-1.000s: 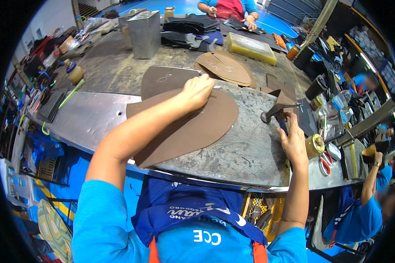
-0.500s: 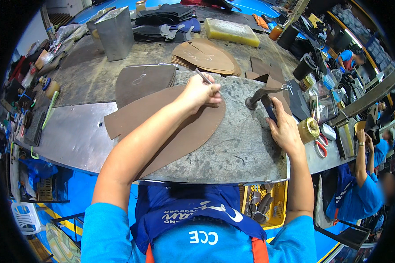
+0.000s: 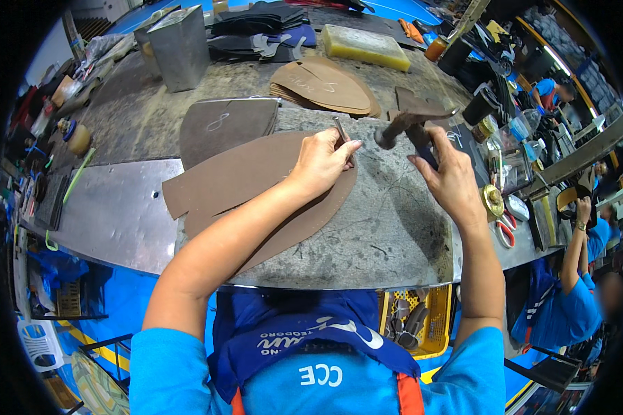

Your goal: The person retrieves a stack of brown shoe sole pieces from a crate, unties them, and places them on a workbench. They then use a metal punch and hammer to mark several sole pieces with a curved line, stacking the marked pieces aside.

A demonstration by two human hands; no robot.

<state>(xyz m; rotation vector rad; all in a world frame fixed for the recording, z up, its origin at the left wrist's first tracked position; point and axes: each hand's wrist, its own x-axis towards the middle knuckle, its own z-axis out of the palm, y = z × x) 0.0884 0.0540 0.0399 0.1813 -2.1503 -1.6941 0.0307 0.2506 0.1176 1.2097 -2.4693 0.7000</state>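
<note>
While the left hand (image 3: 320,164) pinches a metal rod (image 3: 339,127) between its fingers, brown sheets (image 3: 239,169) spread under and left of them. The right hand (image 3: 451,176) has its fingers gripping a hammer (image 3: 415,116) by the handle, its head just beyond them; a tan stack (image 3: 320,88) lies past the left fingers.

There is one hammer (image 3: 414,122), one metal rod (image 3: 340,127), one yellow slab (image 3: 365,50).

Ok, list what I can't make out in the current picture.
In the head view:
Slim metal punch: lower end largely covered by the left hand.
Brown panel: middle hidden beneath the left forearm.
Hammer: handle end hidden by the right hand.
Yellow crate: far part hidden under the worktable's edge.
</note>
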